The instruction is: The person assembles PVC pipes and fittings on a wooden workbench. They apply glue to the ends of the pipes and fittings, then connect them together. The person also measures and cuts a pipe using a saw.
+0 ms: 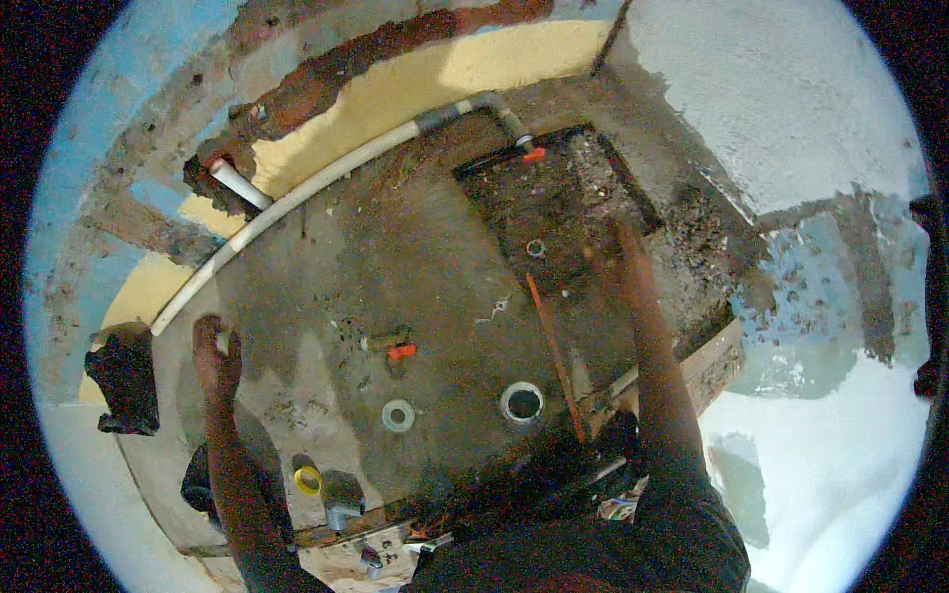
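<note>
My left hand [212, 354] is on the left, low over the concrete floor [297, 287], beside the lower end of a long white pipe [326, 181]. Its fingers are curled around something small and pale that I cannot make out. My right hand [615, 255] reaches over a dark, dug-out rectangular patch [554, 203] at the upper right. Motion blur and dim light hide its fingers. Near that hand lies a small pale ring [535, 248]. A thin orange-brown rod [557, 356] slants from the patch toward my body.
The pipe follows the wall to an elbow [489, 100] with a red-orange piece [534, 155] below it. A red-orange fitting [401, 351], a white ring [398, 415], a round white-rimmed opening [522, 402], a yellow tape roll [308, 480] and a grey fitting [343, 516] are nearer me.
</note>
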### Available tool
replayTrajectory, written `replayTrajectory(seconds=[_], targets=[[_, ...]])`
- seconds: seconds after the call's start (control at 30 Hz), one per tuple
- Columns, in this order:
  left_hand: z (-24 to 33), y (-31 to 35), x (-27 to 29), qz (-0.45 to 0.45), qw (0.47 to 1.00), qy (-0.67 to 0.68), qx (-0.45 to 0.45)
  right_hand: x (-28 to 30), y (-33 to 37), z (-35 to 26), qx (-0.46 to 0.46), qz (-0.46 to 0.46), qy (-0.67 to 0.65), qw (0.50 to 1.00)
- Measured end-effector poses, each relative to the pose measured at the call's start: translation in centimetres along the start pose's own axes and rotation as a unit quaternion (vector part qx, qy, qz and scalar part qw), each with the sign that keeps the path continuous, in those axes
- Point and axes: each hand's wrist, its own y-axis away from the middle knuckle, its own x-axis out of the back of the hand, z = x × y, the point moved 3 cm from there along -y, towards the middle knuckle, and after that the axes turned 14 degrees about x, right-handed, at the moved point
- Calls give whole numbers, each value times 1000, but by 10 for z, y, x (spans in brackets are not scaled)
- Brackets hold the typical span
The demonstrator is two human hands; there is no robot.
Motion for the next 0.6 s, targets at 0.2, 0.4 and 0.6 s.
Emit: replayTrajectory(seconds=[0.2,0.4,0.6], targets=[[17,73,94,-126,967,137,171,90,165,-27,-35,40,-54,997],[43,110,157,-104,967,170,157,142,243,-39,-57,77,-119,988],[64,144,193,-104,977,96,157,144,244,-20,23,67,-99,993]])
